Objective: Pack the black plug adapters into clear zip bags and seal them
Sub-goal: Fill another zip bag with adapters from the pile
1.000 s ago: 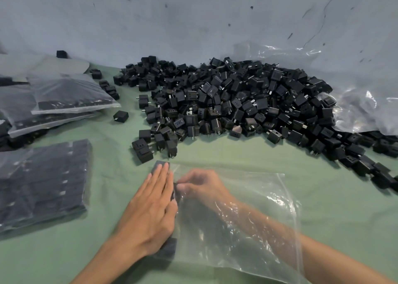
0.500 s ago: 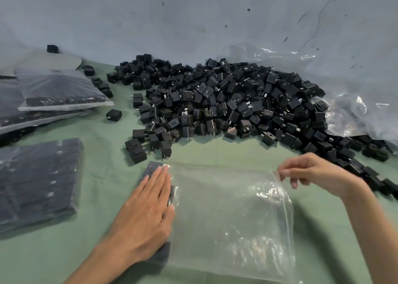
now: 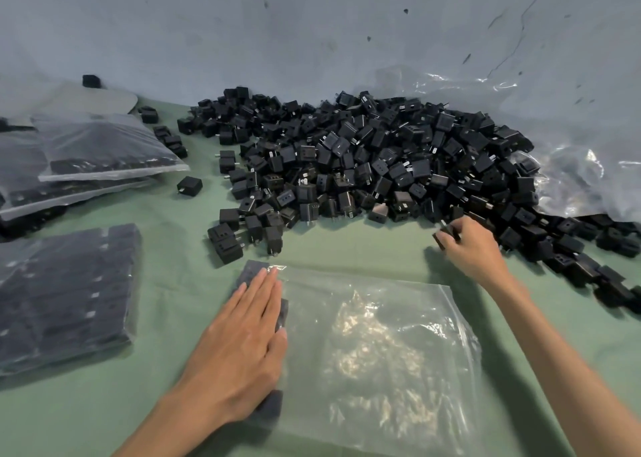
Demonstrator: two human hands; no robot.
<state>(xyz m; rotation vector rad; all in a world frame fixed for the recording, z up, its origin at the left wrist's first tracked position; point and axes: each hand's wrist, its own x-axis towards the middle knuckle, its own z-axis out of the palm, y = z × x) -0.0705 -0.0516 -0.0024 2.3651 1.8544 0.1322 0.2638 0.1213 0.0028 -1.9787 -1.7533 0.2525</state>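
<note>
Filled clear plastic bags (image 3: 66, 297) are stacked at the green counter's (image 3: 347, 245) left edge. The left hand (image 3: 239, 345) is laid flat, grip wide, on a row of black plug adapters (image 3: 251, 272). The row runs near-to-far inside the clear zip bag (image 3: 381, 352), whose zip mouth faces right. One black adapter (image 3: 447, 234) is pinched by the right hand (image 3: 471, 248) at the near edge of the black adapter heap (image 3: 364, 161).

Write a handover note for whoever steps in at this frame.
Left hand: flat, pressing a row of adapters inside the clear zip bag, at its left edge.
Right hand: grips one plug adapter at the near edge of the loose pile.
Done: filled bags lie on the left.
Left: fill this mostly empty bag, seal it, pack the pile.
</note>
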